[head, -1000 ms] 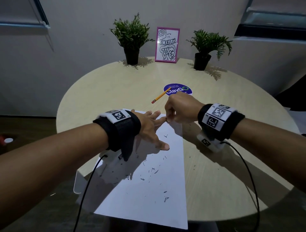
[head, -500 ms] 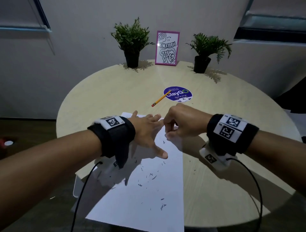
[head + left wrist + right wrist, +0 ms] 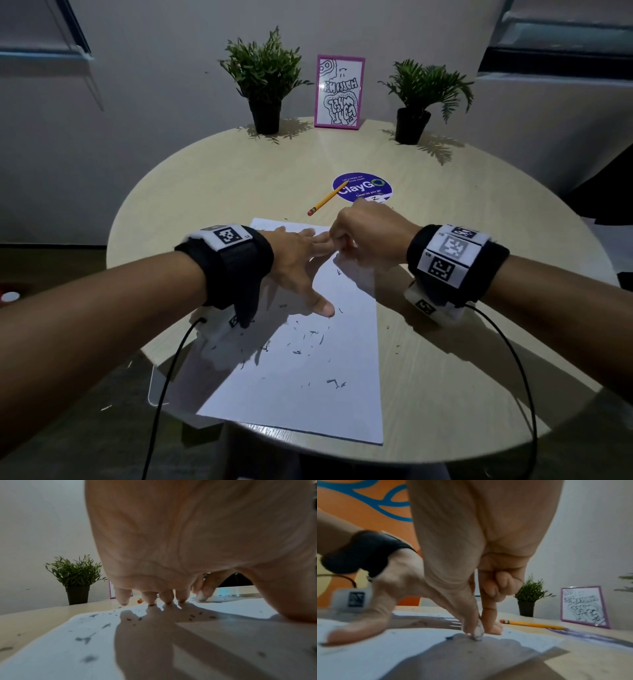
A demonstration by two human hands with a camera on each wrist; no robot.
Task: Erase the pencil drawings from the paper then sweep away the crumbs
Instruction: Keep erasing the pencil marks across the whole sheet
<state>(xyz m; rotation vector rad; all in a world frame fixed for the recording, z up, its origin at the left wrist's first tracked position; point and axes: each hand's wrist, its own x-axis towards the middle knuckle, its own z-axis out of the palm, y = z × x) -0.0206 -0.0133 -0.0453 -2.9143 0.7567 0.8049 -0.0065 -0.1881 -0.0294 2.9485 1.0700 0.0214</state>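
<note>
A white sheet of paper point(image 3: 308, 383) lies on the round wooden table point(image 3: 462, 377), strewn with dark eraser crumbs point(image 3: 305, 346). My left hand point(image 3: 301, 267) presses flat on the paper's upper part, fingers spread; its fingertips point(image 3: 167, 599) touch the sheet. My right hand point(image 3: 363, 236) pinches a small whitish eraser point(image 3: 477, 632) between thumb and forefinger, its tip down on the paper near the top right edge. Crumbs point(image 3: 85, 638) also show blurred on the paper point(image 3: 60, 649) in the left wrist view.
A yellow pencil point(image 3: 325, 200) lies just beyond the paper beside a purple round sticker point(image 3: 370, 186). Two potted plants point(image 3: 265, 82) point(image 3: 421, 99) and a pink-framed drawing point(image 3: 339, 92) stand at the table's far edge. A few crumbs lie on the wood right of the paper.
My right hand has shifted back and forth at the paper's top right edge with the eraser. My left hand has stayed pressed on the sheet. The head view moved slightly.
</note>
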